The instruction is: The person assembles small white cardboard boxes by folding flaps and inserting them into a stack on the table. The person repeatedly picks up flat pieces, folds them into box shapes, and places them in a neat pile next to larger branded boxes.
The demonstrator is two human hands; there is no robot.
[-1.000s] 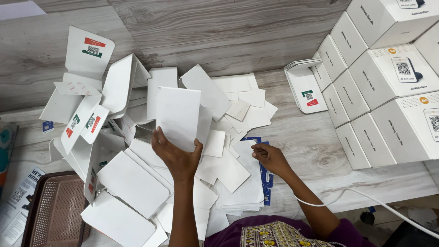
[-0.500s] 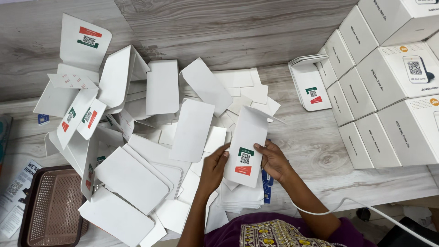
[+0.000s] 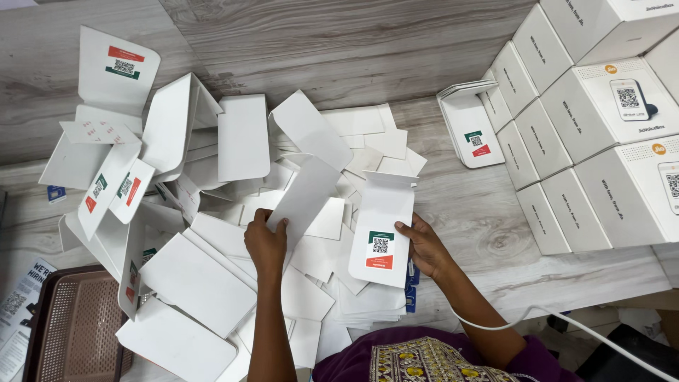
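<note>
On the worktop (image 3: pixel 453 191) heaped with white card sleeves (image 3: pixel 212 276), the printed card (image 3: pixel 382 230) that both hands were raising half a second ago now rests pinched in the right hand (image 3: pixel 424 247) alone, while the left hand (image 3: pixel 265 244) pinches a plain white flap (image 3: pixel 304 198).

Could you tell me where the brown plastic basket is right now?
The brown basket sits at the head view's bottom left corner, beside the pile of white cards, left of the left hand.

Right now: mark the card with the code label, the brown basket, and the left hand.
card with the code label (image 3: pixel 382 233), head view, its white face above the label
brown basket (image 3: pixel 78 322), head view, mesh floor
left hand (image 3: pixel 265 244), head view, back of hand
</note>
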